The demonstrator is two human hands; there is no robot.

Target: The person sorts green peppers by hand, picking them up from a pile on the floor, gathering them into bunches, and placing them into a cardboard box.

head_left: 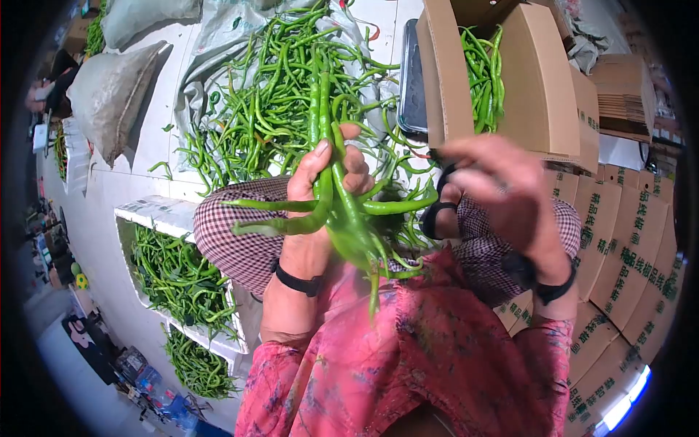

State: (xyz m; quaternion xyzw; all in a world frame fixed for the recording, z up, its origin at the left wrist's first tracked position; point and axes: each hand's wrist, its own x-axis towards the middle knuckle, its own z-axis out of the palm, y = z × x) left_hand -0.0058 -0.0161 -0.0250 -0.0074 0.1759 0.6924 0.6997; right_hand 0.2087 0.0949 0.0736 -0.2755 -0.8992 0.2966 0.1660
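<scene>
My left hand [298, 186] is closed around a bunch of long green chili peppers [325, 182], held above my lap. Some of them point up away from me; others stick out sideways and hang down over my shirt. To the right, my right hand [506, 175] is raised near the front of an open cardboard box [542, 87] and smeared by motion, so its fingers cannot be made out. More green chili peppers [480, 80] lie inside that box. Beyond my left hand spreads a big heap of loose chili peppers [269, 95] on a pale sack.
A dark tray-like object [413, 80] stands against the box's left side. White foam boxes [156, 207] of peppers sit at my left, with filled sacks [109, 91] farther up. Printed flat cardboard [626, 255] covers the right side, and folded cartons [619, 95] are stacked behind.
</scene>
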